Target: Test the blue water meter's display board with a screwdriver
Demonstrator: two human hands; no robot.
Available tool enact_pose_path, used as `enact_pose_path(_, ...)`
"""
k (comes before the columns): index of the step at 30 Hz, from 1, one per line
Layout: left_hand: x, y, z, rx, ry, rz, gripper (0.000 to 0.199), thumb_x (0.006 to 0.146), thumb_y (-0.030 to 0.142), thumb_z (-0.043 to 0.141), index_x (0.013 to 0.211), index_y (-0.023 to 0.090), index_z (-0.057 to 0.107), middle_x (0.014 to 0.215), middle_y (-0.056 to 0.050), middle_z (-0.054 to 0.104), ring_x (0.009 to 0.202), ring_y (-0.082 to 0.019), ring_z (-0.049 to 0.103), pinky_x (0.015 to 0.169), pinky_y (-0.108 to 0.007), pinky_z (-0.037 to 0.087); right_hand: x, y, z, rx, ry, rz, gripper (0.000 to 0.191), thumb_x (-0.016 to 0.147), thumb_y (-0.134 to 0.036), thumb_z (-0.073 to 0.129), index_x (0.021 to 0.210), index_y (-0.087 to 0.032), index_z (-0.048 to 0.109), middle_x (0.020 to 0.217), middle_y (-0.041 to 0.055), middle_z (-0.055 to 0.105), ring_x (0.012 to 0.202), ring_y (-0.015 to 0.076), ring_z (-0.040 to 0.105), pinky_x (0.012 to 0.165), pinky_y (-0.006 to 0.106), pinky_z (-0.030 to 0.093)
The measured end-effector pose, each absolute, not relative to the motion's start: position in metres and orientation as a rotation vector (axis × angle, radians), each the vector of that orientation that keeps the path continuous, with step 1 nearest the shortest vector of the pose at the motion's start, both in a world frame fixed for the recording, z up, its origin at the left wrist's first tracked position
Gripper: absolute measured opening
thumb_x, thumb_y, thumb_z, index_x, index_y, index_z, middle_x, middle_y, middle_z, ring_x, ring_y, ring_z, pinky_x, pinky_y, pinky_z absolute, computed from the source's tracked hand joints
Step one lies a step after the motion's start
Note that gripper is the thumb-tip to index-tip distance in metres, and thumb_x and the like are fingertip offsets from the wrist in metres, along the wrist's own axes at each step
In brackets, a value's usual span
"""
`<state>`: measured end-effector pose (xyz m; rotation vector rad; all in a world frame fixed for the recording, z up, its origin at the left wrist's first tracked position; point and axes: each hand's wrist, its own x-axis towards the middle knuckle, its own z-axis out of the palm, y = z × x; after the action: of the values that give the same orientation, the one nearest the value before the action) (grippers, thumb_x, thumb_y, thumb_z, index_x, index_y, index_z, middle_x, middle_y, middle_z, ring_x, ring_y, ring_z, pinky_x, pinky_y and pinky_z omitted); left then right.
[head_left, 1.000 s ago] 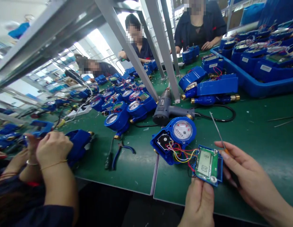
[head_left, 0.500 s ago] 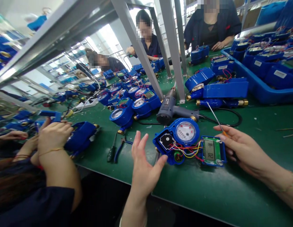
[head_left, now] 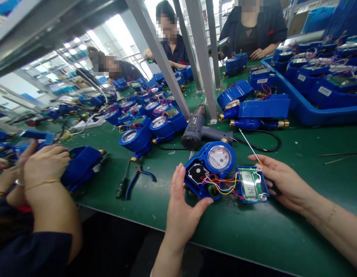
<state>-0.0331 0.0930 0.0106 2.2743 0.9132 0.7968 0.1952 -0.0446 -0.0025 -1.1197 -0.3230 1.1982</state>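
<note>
An open blue meter (head_left: 201,188) lies on the green table (head_left: 155,211), its round dial facing up. Coloured wires join it to a display module (head_left: 251,184) with a green circuit board, at its right. My left hand (head_left: 185,207) is at the meter's left edge, fingers and thumb spread, the fingertips against the housing. In my right hand (head_left: 282,182) is a thin screwdriver (head_left: 251,147), its shaft pointing up and left, while the fingers are beside the module's right edge.
A heat gun (head_left: 195,129) lies behind the meter. Pliers (head_left: 135,181) and a green-handled screwdriver (head_left: 121,186) are to the left. A blue tray (head_left: 313,117) of meters stands at right. A co-worker's hands (head_left: 45,165) work at far left; metal posts (head_left: 200,57) rise behind.
My left hand has moved in against the meter's left edge. The display's reading has changed. The view has shifted, so most of the scene sits further left.
</note>
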Motion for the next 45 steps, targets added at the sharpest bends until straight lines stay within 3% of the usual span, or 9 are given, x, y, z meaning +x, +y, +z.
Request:
enact_pose_path(6,-0.034,0.041,0.004,2.245,1.057,1.339,0.056,0.071,0.022,0.074,0.122,0.026,0.052,0.129,-0.010,0.050,0.121,-0.030,0.048,0.101,-0.048,0.041,0.193,-0.049,-0.004,-1.055,-0.319,1.226,0.035,0.087,-0.032,0.064,0.117,-0.022,0.050,0.052,-0.0087,0.036,0.042,0.0060,0.025,0.037,0.014,0.021)
enact_pose_path(8,-0.030,0.019,0.004,2.016,0.874,1.113,0.044,0.076,0.025,0.069,0.117,0.026,0.055,0.122,-0.009,0.054,0.113,-0.028,0.054,0.097,-0.045,0.046,0.190,-0.049,-0.002,-1.039,-0.322,1.239,0.036,0.086,-0.033,0.065,0.117,-0.021,0.049,0.052,-0.0090,0.036,0.042,0.0058,0.024,0.037,0.014,0.021)
enact_pose_path(12,-0.008,0.000,0.010,1.225,0.568,0.511,0.064,0.076,0.045,0.068,0.132,0.024,0.043,0.136,-0.012,0.049,0.127,-0.030,0.046,0.110,-0.047,0.034,0.182,-0.047,0.002,-1.011,-0.331,1.250,0.035,0.085,-0.033,0.065,0.115,-0.020,0.050,0.051,-0.0096,0.036,0.041,0.0053,0.024,0.037,0.014,0.021)
enact_pose_path(18,0.023,0.023,0.015,0.860,0.302,0.516,0.079,0.070,0.065,0.062,0.135,0.023,0.043,0.149,-0.011,0.036,0.139,-0.032,0.026,0.115,-0.047,0.024,0.169,-0.043,0.008,-0.940,-0.350,1.277,0.034,0.085,-0.034,0.064,0.112,-0.020,0.049,0.051,-0.0097,0.035,0.041,0.0056,0.022,0.036,0.014,0.019)
enact_pose_path(22,0.027,0.031,0.006,1.017,0.232,0.442,0.100,0.053,0.052,0.082,0.139,0.031,0.034,0.154,-0.008,0.024,0.141,-0.033,0.020,0.114,-0.048,0.024,0.169,-0.042,0.010,-0.918,-0.337,1.286,0.030,0.088,-0.033,0.060,0.112,-0.019,0.047,0.051,-0.0100,0.033,0.041,0.0056,0.021,0.037,0.015,0.018)
enact_pose_path(28,0.024,0.029,-0.002,1.081,0.341,0.485,0.100,0.061,0.019,0.083,0.140,0.038,0.026,0.153,-0.006,0.026,0.135,-0.029,0.036,0.110,-0.041,0.035,0.165,-0.043,0.013,-0.971,-0.337,1.299,0.030,0.088,-0.032,0.060,0.112,-0.019,0.048,0.063,-0.0062,0.043,0.043,0.0050,0.024,0.036,0.015,0.019)
enact_pose_path(36,0.025,0.027,0.003,1.013,0.268,0.538,0.091,0.062,0.022,0.083,0.136,0.035,0.032,0.135,-0.007,0.046,0.129,-0.033,0.042,0.109,-0.052,0.034,0.176,-0.059,0.018,-1.297,-0.446,1.061,0.034,0.087,-0.033,0.061,0.120,-0.025,0.052,0.076,-0.0039,0.045,0.051,0.0068,0.033,0.038,0.016,0.028)
enact_pose_path(41,0.017,0.028,0.007,1.097,0.230,0.469,0.081,0.065,0.018,0.077,0.134,0.032,0.035,0.130,-0.008,0.046,0.117,-0.032,0.052,0.086,-0.039,0.055,0.187,-0.110,0.037,-1.640,-0.863,0.854,0.042,0.095,-0.041,0.049,0.136,-0.039,0.040,0.085,-0.0034,0.053,0.066,0.0099,0.048,0.056,0.018,0.043)
enact_pose_path(45,0.013,0.032,0.007,1.198,0.264,0.409,0.084,0.066,0.025,0.077,0.136,0.028,0.032,0.141,-0.013,0.040,0.120,-0.034,0.050,0.089,-0.041,0.052,0.175,-0.168,0.038,-2.000,-1.251,0.803,0.044,0.099,-0.037,0.039,0.141,-0.044,0.030,0.108,-0.0037,0.060,0.094,0.0145,0.058,0.083,0.026,0.050)
